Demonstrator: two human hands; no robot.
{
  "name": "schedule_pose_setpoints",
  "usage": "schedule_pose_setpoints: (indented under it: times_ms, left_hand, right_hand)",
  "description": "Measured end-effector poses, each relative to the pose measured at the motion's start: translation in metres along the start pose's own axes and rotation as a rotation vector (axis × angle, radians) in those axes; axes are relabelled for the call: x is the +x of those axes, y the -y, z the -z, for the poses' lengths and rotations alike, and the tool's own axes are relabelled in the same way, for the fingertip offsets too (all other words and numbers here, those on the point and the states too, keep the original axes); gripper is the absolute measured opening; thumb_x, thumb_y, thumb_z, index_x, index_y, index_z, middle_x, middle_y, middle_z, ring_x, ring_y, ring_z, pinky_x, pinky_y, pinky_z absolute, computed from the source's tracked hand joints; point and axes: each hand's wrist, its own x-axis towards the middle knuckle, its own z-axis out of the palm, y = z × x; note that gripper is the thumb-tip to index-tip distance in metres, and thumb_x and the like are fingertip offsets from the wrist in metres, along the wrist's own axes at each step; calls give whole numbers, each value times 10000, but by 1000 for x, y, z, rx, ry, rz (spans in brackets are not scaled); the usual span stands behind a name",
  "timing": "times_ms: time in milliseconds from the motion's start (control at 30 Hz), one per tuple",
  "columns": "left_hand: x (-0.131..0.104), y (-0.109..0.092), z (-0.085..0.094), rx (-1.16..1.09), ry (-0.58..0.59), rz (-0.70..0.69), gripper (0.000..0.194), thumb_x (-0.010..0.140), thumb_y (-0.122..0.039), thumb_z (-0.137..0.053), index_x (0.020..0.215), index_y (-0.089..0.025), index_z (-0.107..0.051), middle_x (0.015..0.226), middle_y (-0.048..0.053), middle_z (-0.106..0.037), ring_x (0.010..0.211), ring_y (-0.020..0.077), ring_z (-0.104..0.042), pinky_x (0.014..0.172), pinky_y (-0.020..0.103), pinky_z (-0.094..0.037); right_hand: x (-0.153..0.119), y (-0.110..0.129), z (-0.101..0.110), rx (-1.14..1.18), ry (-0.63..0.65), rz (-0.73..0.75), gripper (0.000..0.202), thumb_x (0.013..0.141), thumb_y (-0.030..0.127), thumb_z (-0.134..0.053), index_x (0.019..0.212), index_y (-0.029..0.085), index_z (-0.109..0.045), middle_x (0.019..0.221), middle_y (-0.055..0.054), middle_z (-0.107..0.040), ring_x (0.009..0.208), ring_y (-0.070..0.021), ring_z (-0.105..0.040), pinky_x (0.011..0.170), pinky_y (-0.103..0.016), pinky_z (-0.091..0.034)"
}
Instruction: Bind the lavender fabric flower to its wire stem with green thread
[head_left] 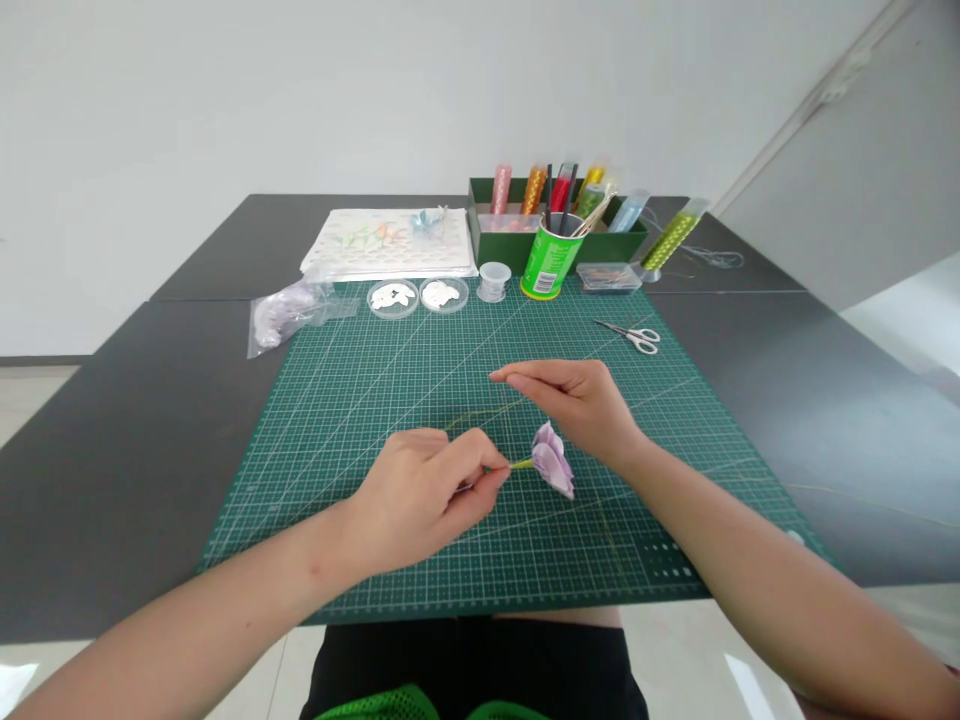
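The left hand (pixel 427 492) is pinching the green stem (pixel 522 464) of a pale purple flower (pixel 552 461) between thumb and fingers (pixel 470 455). The flower is lying sideways over the green mat (pixel 360 390), its petals facing right, below the right hand (pixel 589 405). The right hand is hovering beyond the flower, its fingers extending left and pressing together, the thumb lying close against them; whether they are gripping the thin thread (pixel 480 412) passing nearby, I cannot tell.

The mat is showing a white grid and small marks too tiny to read. Past the hands, white-handled scissors (pixel 643 340) are resting on it. A bright green can (pixel 550 262) is displaying a barcode on a white patch; no brand is showing legibly. Behind it, a dark green box (pixel 487 246) is holding colored tubes (pixel 535 190). Two dishes (pixel 393 299) of white pieces are sitting near a clear bag (pixel 289 312) that is partly overlapping the desk (pixel 112 450).
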Motion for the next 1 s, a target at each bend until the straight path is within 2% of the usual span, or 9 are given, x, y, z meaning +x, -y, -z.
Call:
schedule_pose_setpoints:
  times_ms: [100, 200, 267, 333, 533, 667, 800, 933, 1000]
  left_hand:
    - [1, 0, 4, 34, -95, 9, 133, 1018, -150, -522, 894, -190, -547, 548, -108, -599, 461, 63, -561, 537, 192, -430]
    - [2, 0, 10, 98, -187, 71, 118, 1010, -152, -530, 900, -191, -550, 533, -111, -589, 450, 57, -543, 516, 180, -414]
    - [3, 1, 13, 140, -241, 128, 116, 1005, -151, -539, 897, -192, -549, 532, -110, -595, 442, 53, -536, 496, 177, -393]
    - [5, 2, 16, 176, -281, 181, 121, 998, -146, -548, 887, -194, -550, 530, -112, -600, 440, 49, -535, 486, 178, -377]
    - [8, 7, 18, 245, -337, 232, 136, 986, -124, -557, 869, -194, -560, 518, -125, -607, 439, 41, -538, 495, 178, -377]
    - [6, 12, 16, 361, -350, 234, 128, 989, -156, -568, 870, -190, -601, 530, -101, -607, 471, 70, -564, 508, 204, -383]
    - [4, 17, 11, 481, -284, 187, 159, 1006, -195, -561, 860, -188, -624, 536, -84, -601, 476, 102, -564, 534, 235, -398]
    - [3, 18, 6, 511, -168, 90, 197, 1041, -232, -517, 886, -191, -632, 535, -83, -608, 440, 108, -531, 533, 253, -383]
    - [3, 16, 4, 511, -106, 40, 246, 1063, -261, -474, 884, -194, -628, 539, -78, -619, 430, 108, -524, 513, 255, -361]
  right_hand:
    - [0, -6, -1, 35, 116, -29, 197, 931, 305, -661, 982, 251, -844, 1019, -38, -826, 976, -227, -770, 865, -342, -598]
    - [0, -9, 0, 33, 242, -43, 236, 945, 364, -650, 1001, 241, -844, 893, -29, -813, 788, -191, -731, 700, -295, -548]
    - [0, -9, 2, -3, 323, -62, 284, 955, 401, -635, 1032, 222, -841, 751, -13, -766, 605, -138, -616, 572, -256, -448]
    - [0, -7, 5, -27, 397, -85, 319, 960, 416, -625, 1067, 202, -836, 670, -2, -715, 512, -101, -484, 504, -238, -349]
    - [-1, 6, 14, 67, 646, -50, 311, 941, 380, -677, 1066, 141, -832, 541, 25, -581, 447, -62, -277, 420, -235, -204]
    - [-5, 17, 18, 203, 731, -22, 288, 947, 342, -696, 1071, 115, -824, 477, 65, -466, 427, -49, -235, 406, -239, -171]
    - [-10, 25, 20, 330, 719, 61, 251, 947, 299, -711, 1086, 122, -821, 442, 81, -420, 402, -43, -240, 394, -241, -186]
    - [-14, 29, 20, 315, 446, 153, 191, 927, 284, -734, 1039, 171, -841, 504, 33, -589, 401, -47, -271, 380, -239, -212]
    - [-15, 29, 19, 282, 311, 177, 180, 917, 298, -743, 1027, 202, -847, 588, -4, -691, 411, -62, -355, 379, -237, -254]
